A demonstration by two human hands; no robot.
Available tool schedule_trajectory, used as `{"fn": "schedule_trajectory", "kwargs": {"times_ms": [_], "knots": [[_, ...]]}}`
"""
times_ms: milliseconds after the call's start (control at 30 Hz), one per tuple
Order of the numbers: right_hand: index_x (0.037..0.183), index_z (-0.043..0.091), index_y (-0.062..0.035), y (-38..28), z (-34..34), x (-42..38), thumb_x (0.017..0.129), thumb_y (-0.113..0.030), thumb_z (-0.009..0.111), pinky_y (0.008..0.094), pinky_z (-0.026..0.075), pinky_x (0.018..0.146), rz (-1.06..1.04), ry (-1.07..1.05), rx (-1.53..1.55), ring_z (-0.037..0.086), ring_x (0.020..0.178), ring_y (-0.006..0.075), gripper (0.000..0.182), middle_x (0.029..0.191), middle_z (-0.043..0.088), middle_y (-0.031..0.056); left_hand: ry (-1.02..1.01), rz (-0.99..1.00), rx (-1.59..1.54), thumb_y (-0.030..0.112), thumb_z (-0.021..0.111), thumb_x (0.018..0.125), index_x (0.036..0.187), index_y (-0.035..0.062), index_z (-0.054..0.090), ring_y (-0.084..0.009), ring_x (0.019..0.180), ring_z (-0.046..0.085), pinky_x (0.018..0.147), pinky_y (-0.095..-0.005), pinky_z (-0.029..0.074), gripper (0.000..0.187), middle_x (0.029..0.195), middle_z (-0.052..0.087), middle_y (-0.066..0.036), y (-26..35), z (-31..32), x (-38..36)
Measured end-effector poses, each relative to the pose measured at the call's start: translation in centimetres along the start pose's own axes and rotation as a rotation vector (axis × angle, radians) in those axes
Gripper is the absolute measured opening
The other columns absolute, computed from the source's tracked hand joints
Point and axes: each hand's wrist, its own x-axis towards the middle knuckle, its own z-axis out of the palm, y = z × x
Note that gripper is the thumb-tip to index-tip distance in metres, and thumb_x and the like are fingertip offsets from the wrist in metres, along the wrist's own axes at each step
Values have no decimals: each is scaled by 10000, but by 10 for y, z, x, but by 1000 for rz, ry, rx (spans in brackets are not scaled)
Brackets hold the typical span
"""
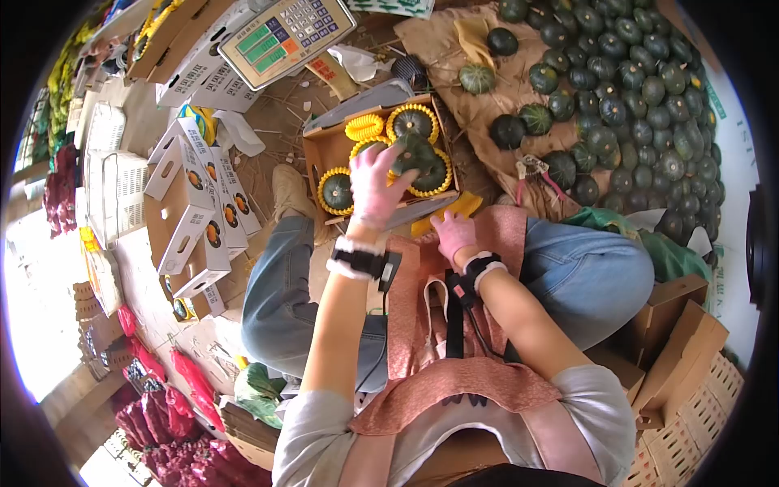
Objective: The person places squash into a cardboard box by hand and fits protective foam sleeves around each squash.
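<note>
My left hand (377, 185), in a pink glove, is closed on a dark green squash (416, 154) above an open cardboard box (323, 152). Inside the box, several squashes sit in yellow foam nets; one squash (337, 192) is at the near left, another (412, 122) at the far right. A yellow foam net (363, 127) without a visible squash lies at the far side. My right hand (454, 234), also gloved in pink, is at the box's near edge, its fingers closed on a flattened yellow foam net (448, 213).
A digital scale display (286, 36) stands beyond the box. Many squashes (625, 105) are piled on brown paper (442, 61) at the right. Pink-handled shears (532, 168) lie near the pile. Printed cartons (191, 199) stand at the left, with red bags (195, 388) nearer me.
</note>
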Motion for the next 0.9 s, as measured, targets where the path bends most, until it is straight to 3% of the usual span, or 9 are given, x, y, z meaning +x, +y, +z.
{"fn": "schedule_trajectory", "kwargs": {"times_ms": [133, 300, 367, 500, 600, 667, 767, 867, 900], "knots": [[946, 629, -104, 13, 30, 15, 823, -138, 520, 385, 507, 688, 54, -168, -80, 638, 841, 259, 168, 916, 633, 93, -45, -247, -23, 168, 745, 676, 939, 84, 627, -287, 825, 540, 747, -387, 450, 300, 877, 569, -111, -31, 14, -52], [828, 620, -82, 41, 29, -1, 796, -127, 526, 416, 495, 682, -124, 52, 205, 619, 820, 326, 109, 869, 640, 133, -187, -211, -70, 213, 712, 703, 821, 51, 658, -308, 787, 571, 697, -382, 465, 207, 832, 594, -122, -32, 45, -59], [828, 619, -93, 39, 3, -4, 778, -135, 548, 421, 491, 688, -131, 80, 318, 614, 823, 330, 97, 864, 643, 129, -4, -204, -114, 230, 711, 705, 741, 58, 645, -327, 800, 554, 719, -401, 462, 188, 787, 587, -121, -14, 37, -58], [797, 628, -109, 25, -70, -19, 739, -118, 599, 393, 492, 707, 11, -15, 540, 616, 819, 316, 66, 856, 646, 131, -226, -337, -131, 323, 679, 769, 738, 39, 636, -317, 719, 580, 650, -390, 466, 288, 748, 606, -163, 24, -12, -92], [816, 582, -48, 20, -81, -43, 702, -62, 684, 301, 491, 658, -37, 75, 878, 608, 693, 191, 154, 754, 627, 79, -422, -595, -564, 532, 523, 865, 763, -19, 598, -264, 645, 553, 615, -359, 440, 565, 716, 591, -171, 45, -13, -126], [830, 535, -28, 13, -85, -60, 705, -7, 705, 219, 465, 634, -86, 52, 1234, 541, 666, 77, 212, 732, 563, 0, -254, -640, -914, 417, 551, 895, 920, -14, 576, -174, 642, 524, 600, -291, 438, 432, 786, 604, -87, 53, 17, -147], [850, 484, -37, 6, -82, -76, 750, 68, 648, 199, 459, 645, -95, 170, 1569, 534, 713, 70, 219, 776, 521, -20, -123, -782, -1341, 286, 557, 916, 1051, 18, 539, -73, 684, 497, 577, -205, 417, 301, 870, 573, -5, 77, 16, -142], [881, 473, -39, -3, -89, -91, 760, 50, 652, 205, 465, 651, -148, 419, 1410, 542, 721, 65, 234, 801, 532, -16, -1, -855, -1540, 208, 573, 898, 978, 21, 539, -70, 651, 485, 546, -214, 416, 207, 803, 558, -2, 91, 7, -134], [908, 477, -50, -5, -90, -95, 699, 19, 685, 296, 483, 713, -205, 501, 1126, 580, 753, 198, 302, 816, 560, 74, -38, -777, -1397, 191, 590, 882, 949, 23, 541, -79, 647, 497, 549, -222, 424, 188, 788, 564, -12, 90, 8, -135]]}}
